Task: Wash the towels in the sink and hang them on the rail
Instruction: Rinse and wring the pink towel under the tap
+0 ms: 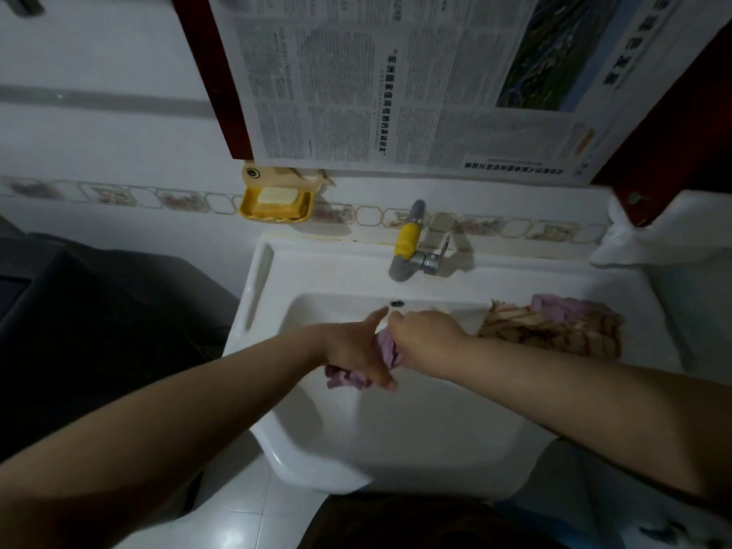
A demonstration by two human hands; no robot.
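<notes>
Both hands, left hand point(358, 350) and right hand point(424, 334), grip the purple towel point(386, 346) tightly over the sink point(396, 422) basin (probably wringing it); more towels point(554, 326) wait on the rim.

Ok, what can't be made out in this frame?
- Rail: nowhere in the head view.
- Purple towel: mostly covered by the left hand and right hand.
- Tap: no stream discernible; too dim.
- Pile of towels on the sink: count unclear, bunched.

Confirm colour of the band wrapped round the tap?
Yellow, around the grey tap; the head view shows it clearly.
</notes>
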